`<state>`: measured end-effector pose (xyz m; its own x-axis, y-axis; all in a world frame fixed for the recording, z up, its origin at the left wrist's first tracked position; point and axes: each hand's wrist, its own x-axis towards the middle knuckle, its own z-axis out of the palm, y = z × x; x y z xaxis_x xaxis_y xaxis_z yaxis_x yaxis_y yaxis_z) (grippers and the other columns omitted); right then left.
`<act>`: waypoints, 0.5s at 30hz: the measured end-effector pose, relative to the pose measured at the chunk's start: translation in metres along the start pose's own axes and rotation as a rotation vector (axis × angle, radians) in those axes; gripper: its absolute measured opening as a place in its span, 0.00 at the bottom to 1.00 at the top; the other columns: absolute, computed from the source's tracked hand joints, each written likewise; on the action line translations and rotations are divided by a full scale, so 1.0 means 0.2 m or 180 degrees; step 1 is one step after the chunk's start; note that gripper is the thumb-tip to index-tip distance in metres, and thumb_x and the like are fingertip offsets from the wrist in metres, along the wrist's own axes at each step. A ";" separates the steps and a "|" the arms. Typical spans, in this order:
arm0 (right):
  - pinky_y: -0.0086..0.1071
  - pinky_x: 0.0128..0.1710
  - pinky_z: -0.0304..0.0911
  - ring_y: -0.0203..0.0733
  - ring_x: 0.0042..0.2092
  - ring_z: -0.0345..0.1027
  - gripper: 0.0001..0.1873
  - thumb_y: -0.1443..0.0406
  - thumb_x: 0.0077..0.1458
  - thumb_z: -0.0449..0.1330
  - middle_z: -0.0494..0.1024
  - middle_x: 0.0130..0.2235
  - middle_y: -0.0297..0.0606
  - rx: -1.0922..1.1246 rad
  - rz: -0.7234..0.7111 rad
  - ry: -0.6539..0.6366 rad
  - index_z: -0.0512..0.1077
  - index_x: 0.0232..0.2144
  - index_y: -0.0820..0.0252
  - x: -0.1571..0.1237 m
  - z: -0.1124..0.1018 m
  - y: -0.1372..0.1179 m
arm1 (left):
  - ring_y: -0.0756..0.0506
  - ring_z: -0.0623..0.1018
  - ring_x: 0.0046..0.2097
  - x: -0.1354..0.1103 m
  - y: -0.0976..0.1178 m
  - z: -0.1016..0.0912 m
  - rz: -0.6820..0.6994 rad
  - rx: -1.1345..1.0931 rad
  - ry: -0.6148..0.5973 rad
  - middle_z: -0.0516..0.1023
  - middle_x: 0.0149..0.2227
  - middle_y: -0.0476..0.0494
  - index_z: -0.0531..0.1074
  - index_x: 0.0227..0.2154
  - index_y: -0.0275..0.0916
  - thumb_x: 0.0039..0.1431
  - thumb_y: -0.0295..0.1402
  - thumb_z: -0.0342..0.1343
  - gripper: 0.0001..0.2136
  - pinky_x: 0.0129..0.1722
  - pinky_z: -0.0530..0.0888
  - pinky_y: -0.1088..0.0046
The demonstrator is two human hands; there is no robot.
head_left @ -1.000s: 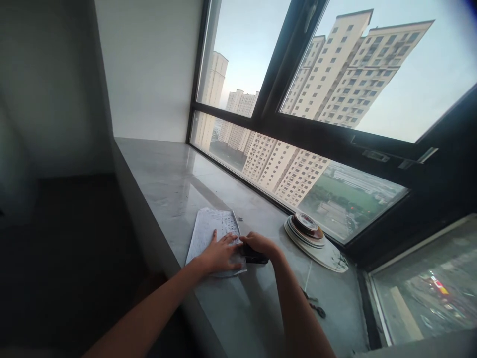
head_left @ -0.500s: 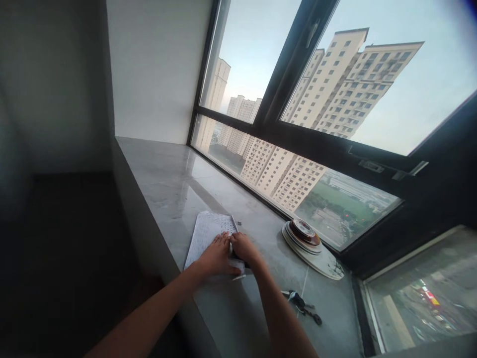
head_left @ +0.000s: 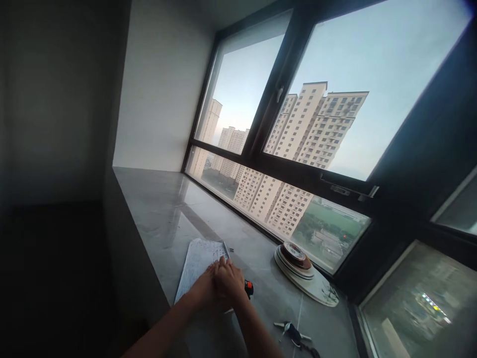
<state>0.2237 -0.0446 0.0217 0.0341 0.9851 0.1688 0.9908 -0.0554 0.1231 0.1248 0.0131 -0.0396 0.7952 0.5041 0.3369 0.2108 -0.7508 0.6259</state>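
A sheet or pad of paper covered in handwriting [head_left: 197, 263] lies on the grey stone sill. My left hand [head_left: 204, 287] rests on its lower right part; its fingers look stretched flat and are partly covered by my other hand. Over and against it, my right hand [head_left: 230, 279] is closed, knuckles up. A black object with an orange-red patch [head_left: 249, 286] sticks out on the right side of that hand; the rest is hidden, so I cannot tell its kind. Along the paper's right edge runs a slim light strip [head_left: 226, 250].
Stacked plates and lids [head_left: 298, 266] stand on the sill [head_left: 160, 214] by the window. A bunch of keys [head_left: 292, 332] lies nearer, at the lower right. A small dark bit [head_left: 231, 249] lies beside the paper. The sill's front edge drops off at left.
The view has tilted up, so everything sits lower. My right hand has moved over my left hand, and the orange-patched object now shows beside it.
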 end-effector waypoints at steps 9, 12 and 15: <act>0.45 0.43 0.73 0.57 0.54 0.72 0.21 0.70 0.66 0.48 0.75 0.55 0.52 -0.0256 0.0094 0.0113 0.68 0.58 0.60 0.01 -0.02 -0.01 | 0.33 0.61 0.68 0.05 -0.07 -0.05 0.0246 -0.0182 0.0216 0.64 0.67 0.39 0.63 0.65 0.45 0.45 0.43 0.69 0.42 0.70 0.53 0.54; 0.44 0.42 0.73 0.56 0.51 0.74 0.21 0.70 0.65 0.47 0.77 0.52 0.51 -0.0275 0.0139 0.0195 0.71 0.56 0.59 0.01 -0.01 -0.03 | 0.34 0.63 0.67 0.06 -0.11 -0.08 -0.0151 -0.0520 0.0481 0.66 0.65 0.34 0.66 0.62 0.40 0.47 0.38 0.65 0.36 0.69 0.56 0.54; 0.43 0.42 0.72 0.56 0.48 0.75 0.22 0.72 0.62 0.49 0.79 0.49 0.51 -0.0232 0.0120 0.0141 0.73 0.55 0.59 0.01 0.01 -0.04 | 0.32 0.61 0.68 0.05 -0.14 -0.08 -0.0282 -0.0705 0.0492 0.63 0.67 0.31 0.64 0.62 0.38 0.40 0.34 0.65 0.41 0.69 0.56 0.52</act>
<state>0.2157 -0.0409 0.0189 0.0639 0.9740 0.2175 0.9768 -0.1057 0.1865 0.1179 0.0449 -0.0428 0.6795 0.6354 0.3667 0.1328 -0.5981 0.7903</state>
